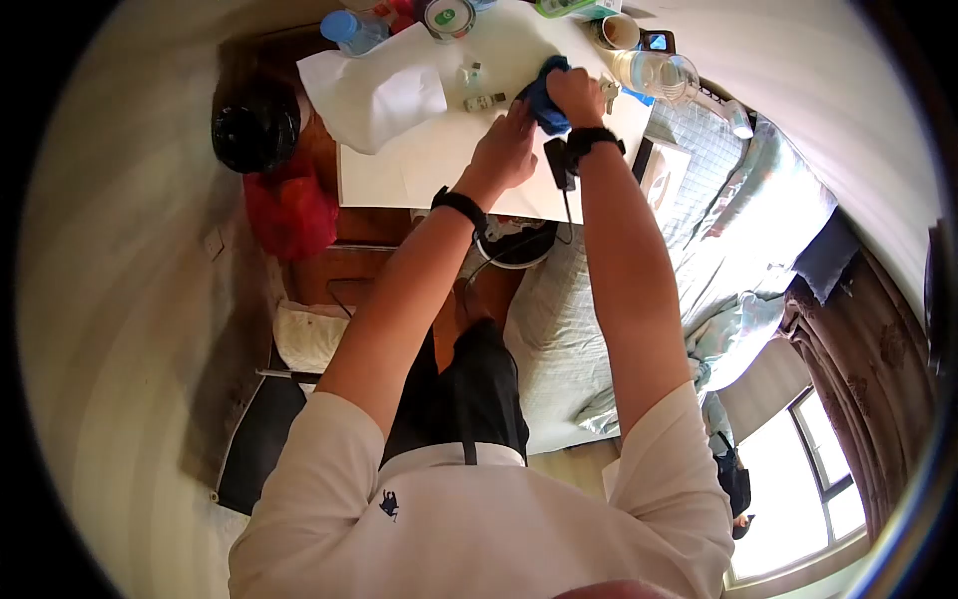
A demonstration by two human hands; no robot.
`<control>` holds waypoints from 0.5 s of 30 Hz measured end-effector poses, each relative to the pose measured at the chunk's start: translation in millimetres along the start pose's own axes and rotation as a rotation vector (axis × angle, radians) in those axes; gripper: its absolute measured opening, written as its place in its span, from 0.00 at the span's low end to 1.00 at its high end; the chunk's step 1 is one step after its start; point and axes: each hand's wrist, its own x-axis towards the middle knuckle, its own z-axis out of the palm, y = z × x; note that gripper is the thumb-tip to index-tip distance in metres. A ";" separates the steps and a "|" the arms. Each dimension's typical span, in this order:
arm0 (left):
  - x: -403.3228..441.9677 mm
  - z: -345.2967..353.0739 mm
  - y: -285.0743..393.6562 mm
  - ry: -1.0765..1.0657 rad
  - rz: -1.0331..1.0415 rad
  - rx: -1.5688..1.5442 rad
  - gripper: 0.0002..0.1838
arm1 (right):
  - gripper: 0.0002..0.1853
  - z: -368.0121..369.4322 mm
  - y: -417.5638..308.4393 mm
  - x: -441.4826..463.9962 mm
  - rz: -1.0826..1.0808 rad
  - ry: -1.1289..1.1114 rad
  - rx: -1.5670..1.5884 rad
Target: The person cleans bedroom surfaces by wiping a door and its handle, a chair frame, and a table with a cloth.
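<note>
A crumpled dark blue cloth lies on the white table between my two hands. My right hand is closed on the right side of the cloth. With its fingertips against the cloth's left edge, my left hand rests at the table; whether it grips the cloth is hard to tell. Left of the cloth are a small labelled item and a small clear item. Each wrist wears a black band, and a black box on a cable hangs by the right wrist.
White paper, a blue-capped bottle and a round can are on the table's left and far side. A cup and clear bottle stand right. A bed is beside the table; bags hang left.
</note>
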 end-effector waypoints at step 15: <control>-34.1 25.3 -4.5 0.051 0.020 0.096 0.34 | 0.27 18.2 11.3 -20.6 0.098 -0.082 0.012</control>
